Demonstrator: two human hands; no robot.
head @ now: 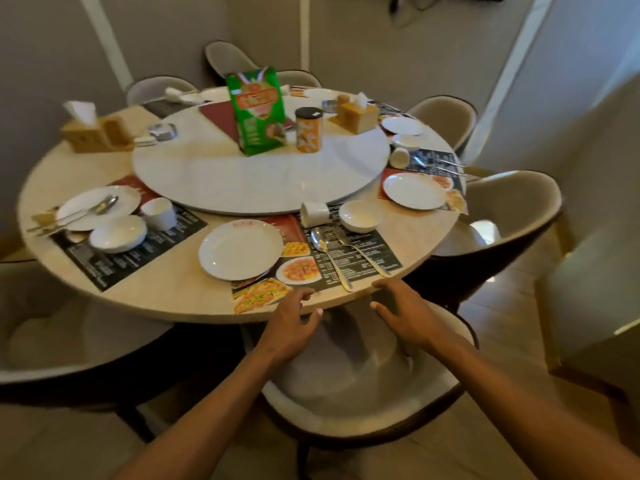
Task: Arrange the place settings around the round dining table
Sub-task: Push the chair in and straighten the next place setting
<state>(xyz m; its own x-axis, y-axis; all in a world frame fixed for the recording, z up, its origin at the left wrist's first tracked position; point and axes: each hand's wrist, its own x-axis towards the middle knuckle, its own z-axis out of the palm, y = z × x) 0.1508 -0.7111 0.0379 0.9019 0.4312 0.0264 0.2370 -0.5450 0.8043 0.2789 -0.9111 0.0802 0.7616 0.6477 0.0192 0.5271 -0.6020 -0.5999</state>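
Two hands hover at the bench [166, 299] rim, left grip [292, 322] and right grip [403, 311] both loose-fingered, holding nothing. Just beyond them lies the mat [349, 251] with plate [240, 249], spoon [323, 249] and fork [360, 249]; past these a tipped cup [315, 213]. Best to square the mat to the rim first, then right that cup. Farther off, a turntable [259, 174] and chairs ring the beige-walled room

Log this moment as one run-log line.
left hand: open, fingertips on placemat at table edge | right hand: open, at table edge | nearest setting: cup lying on its side
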